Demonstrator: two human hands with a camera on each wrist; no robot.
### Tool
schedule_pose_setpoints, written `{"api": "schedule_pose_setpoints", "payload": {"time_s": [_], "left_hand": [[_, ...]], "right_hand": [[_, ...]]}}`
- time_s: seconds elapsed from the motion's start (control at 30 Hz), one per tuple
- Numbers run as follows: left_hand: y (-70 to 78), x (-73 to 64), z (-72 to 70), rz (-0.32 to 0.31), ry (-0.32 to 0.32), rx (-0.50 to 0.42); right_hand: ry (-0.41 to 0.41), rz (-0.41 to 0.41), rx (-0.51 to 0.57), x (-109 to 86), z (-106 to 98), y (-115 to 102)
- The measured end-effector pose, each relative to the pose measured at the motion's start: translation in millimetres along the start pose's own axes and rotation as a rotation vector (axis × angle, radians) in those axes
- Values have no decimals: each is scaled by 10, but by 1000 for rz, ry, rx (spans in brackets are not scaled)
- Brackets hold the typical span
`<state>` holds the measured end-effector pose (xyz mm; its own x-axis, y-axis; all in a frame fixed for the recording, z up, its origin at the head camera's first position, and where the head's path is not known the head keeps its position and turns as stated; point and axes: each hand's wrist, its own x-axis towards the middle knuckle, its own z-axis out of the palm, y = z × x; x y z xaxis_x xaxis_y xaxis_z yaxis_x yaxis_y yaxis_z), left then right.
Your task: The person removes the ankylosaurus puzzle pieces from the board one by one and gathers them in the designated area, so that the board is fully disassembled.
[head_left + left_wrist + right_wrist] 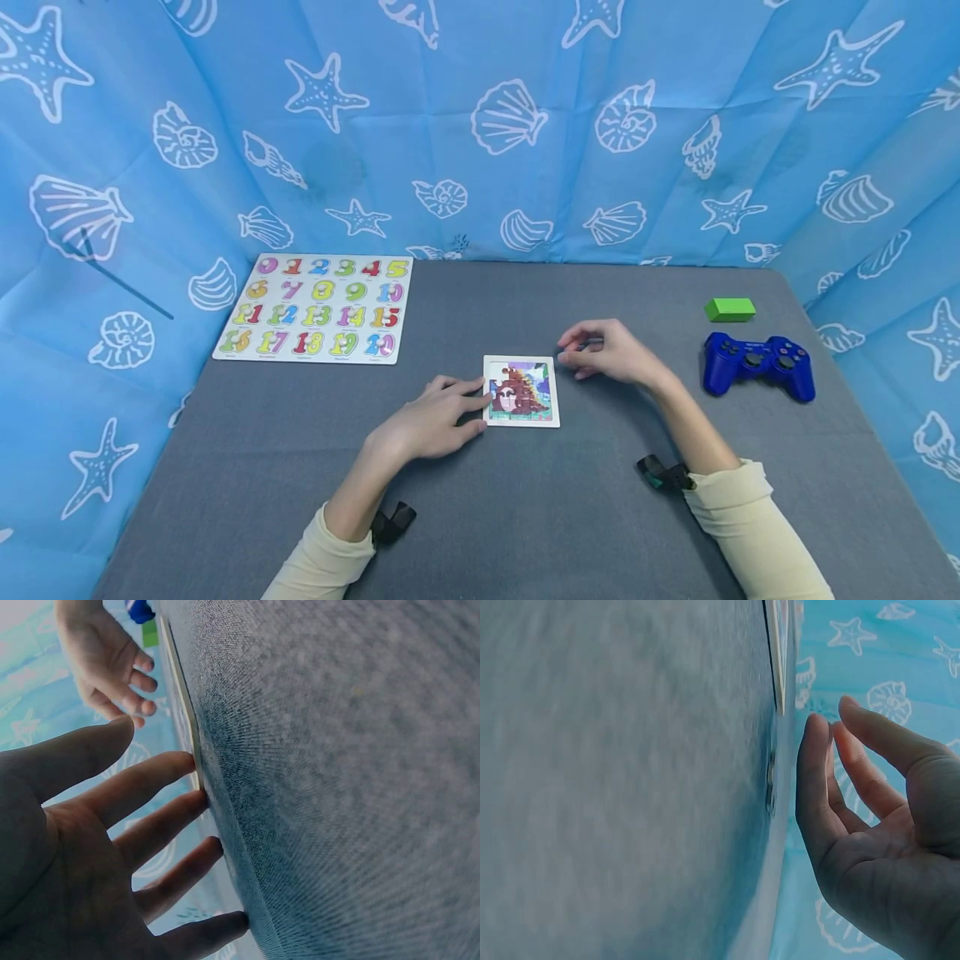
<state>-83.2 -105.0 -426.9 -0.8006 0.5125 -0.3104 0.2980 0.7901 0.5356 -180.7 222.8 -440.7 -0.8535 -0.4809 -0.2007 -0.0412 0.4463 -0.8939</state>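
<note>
A small square jigsaw puzzle (522,392) with a brown dinosaur picture in a pale frame lies flat on the table. My left hand (435,417) rests at its left side, with relaxed, spread fingers touching the frame; the left wrist view shows these fingertips along the thin edge. Just off the puzzle's upper right corner hovers my right hand (611,354), its fingers bent loosely toward the thumb. Nothing shows between them in the right wrist view. A small flat object (771,784), seen edge-on, lies on the table beyond that hand; its kind is unclear.
A number puzzle board (311,308) lies at the back left of the grey table (525,517). On the right are a blue game controller (759,365) and a green block (730,310). A blue curtain (465,125) with shell prints surrounds the back and sides.
</note>
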Motion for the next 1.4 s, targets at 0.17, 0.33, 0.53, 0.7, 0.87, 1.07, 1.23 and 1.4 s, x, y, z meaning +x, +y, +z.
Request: {"api": "schedule_pose_setpoints", "payload": {"time_s": [0.17, 0.33, 0.53, 0.7, 0.87, 1.07, 1.23, 1.4], "left_hand": [[5, 2, 2, -5, -5, 3], [-3, 16, 5, -3, -12, 3], [-6, 14, -7, -9, -16, -6], [-18, 20, -9, -9, -19, -17], [-21, 21, -17, 1, -20, -22], [-38, 11, -7, 32, -3, -10], [-7, 17, -12, -3, -20, -18], [-22, 27, 8, -10, -19, -16]], "right_hand": [[-29, -14, 12, 35, 105, -48], [-60, -24, 0, 84, 210, -92], [-105, -53, -22, 187, 350, -179], [-147, -74, -85, 301, 453, -240], [-197, -50, -86, 370, 497, -291], [-211, -48, -121, 424, 514, -294], [-212, -52, -201, 466, 540, -282], [-220, -47, -267, 472, 558, -305]]}}
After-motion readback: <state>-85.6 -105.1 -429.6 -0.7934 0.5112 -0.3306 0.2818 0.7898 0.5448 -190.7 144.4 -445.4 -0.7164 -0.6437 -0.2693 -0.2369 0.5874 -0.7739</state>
